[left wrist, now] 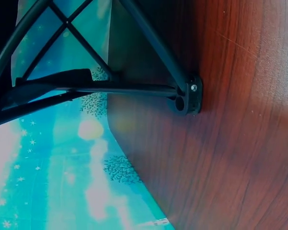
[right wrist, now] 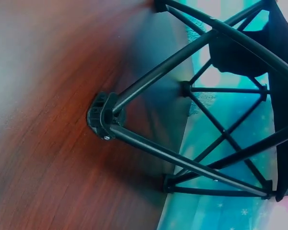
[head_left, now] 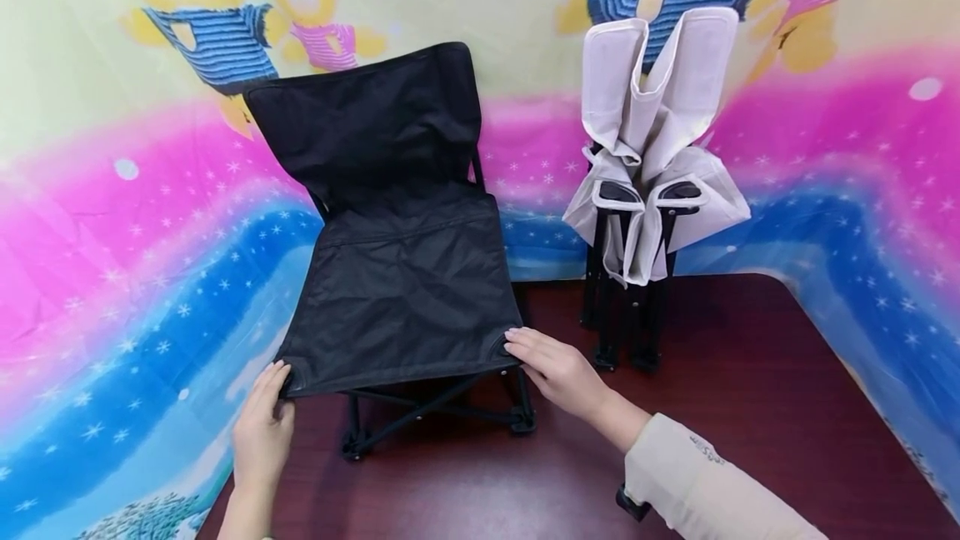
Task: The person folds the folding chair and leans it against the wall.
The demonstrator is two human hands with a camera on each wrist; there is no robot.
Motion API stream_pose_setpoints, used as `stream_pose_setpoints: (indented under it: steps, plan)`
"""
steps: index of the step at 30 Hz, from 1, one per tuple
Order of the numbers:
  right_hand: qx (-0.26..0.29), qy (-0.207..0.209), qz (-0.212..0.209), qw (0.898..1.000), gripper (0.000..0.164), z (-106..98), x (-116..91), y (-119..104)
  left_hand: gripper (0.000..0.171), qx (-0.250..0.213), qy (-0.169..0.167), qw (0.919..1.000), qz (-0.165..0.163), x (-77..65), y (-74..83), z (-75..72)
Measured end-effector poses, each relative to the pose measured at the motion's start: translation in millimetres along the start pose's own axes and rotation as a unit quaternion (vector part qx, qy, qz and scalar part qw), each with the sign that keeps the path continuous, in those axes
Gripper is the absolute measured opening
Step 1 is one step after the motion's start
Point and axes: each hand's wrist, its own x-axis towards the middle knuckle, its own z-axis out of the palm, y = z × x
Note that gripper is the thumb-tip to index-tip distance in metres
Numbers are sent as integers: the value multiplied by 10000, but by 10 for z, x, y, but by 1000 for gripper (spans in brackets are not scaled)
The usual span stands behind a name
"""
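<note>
A black folding chair [head_left: 408, 290] stands unfolded on the table, its fabric seat spread and its backrest upright against the backdrop. My left hand [head_left: 261, 432] holds the seat's front left corner, fingers over the edge and thumb lower down. At the front right corner, the fingers of my right hand [head_left: 558, 373] lie over the fabric, with the thumb hidden below. Crossed metal legs [left wrist: 153, 43] with a plastic foot [left wrist: 187, 96] show in the left wrist view. From the right wrist, the leg frame [right wrist: 158, 153] and another foot [right wrist: 104, 116] appear under the seat.
A white folding chair [head_left: 660, 148], folded up with black legs, stands to the right of the black one. Both are on a dark red wooden table [head_left: 750, 407]. A printed backdrop [head_left: 847, 148] with bears and snowflakes hangs behind and along the sides.
</note>
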Motion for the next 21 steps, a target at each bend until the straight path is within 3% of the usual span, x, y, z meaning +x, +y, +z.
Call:
stream_pose_setpoints:
  steps: [5, 7, 12, 13, 14, 15, 18, 20, 21]
  plan:
    - [10, 452, -224, 9987, 27, 2, -10, 11, 44, -176, 280, 9994, 52, -31, -10, 59]
    - [19, 514, -275, 9983, 27, -10, 3, 1, 41, -598, 555, 9965, 183, -95, -231, 226]
    - [26, 562, -361, 9978, 26, -35, 24, -17, 33, -955, 940, 9907, 245, -269, -902, 713]
    - [30, 563, -351, 9978, 26, -37, 34, -22, 33, -742, 975, 9923, 199, -260, -878, 709]
    - [27, 564, -337, 9978, 26, -36, 44, -28, 32, -917, 1066, 9898, 240, -274, -970, 765]
    - [22, 562, -320, 9979, 26, -33, 54, -35, 32, -939, 1091, 9893, 215, -256, -929, 733]
    - [-3, 559, -235, 9982, 25, -24, 79, -60, 35, -808, 1117, 9902, 237, -140, -539, 456]
    - [-14, 558, -174, 9983, 23, -24, 85, -78, 41, -731, 981, 9924, 147, -55, -220, 231]
    - [-20, 542, -128, 9984, 22, -27, 86, -86, 43, -441, 895, 9950, 70, -7, -33, 110]
